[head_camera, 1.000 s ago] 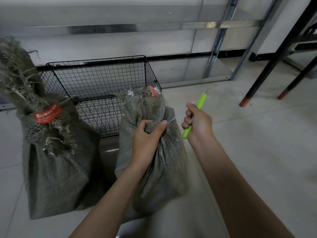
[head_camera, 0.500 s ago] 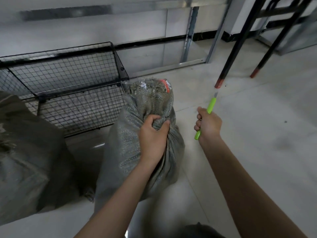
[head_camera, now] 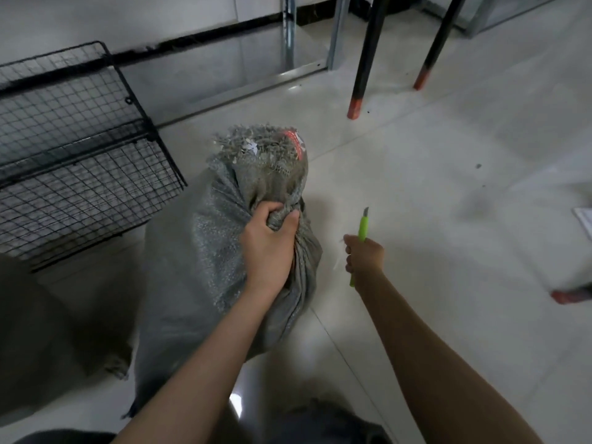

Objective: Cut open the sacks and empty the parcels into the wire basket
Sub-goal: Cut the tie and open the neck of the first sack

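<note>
A grey woven sack (head_camera: 198,267) stands on the tiled floor, its frayed tied top bearing a red tag (head_camera: 293,141). My left hand (head_camera: 267,245) grips the bunched neck of this sack. My right hand (head_camera: 363,256) holds a green utility knife (head_camera: 361,230) to the right of the sack, blade up and apart from the fabric. The black wire basket (head_camera: 80,161) sits at the left, behind the sack. Part of a second sack (head_camera: 48,331) fills the lower left.
Two black table legs (head_camera: 365,56) with red feet stand at the back right. A metal frame (head_camera: 288,33) runs along the wall. A red-tipped object (head_camera: 570,296) and white paper (head_camera: 584,219) lie at the right edge.
The view has tilted down and swung right, so the basket and second sack slid left. My left hand has kept its grip on the neck. My right hand has dropped lower with the knife.
</note>
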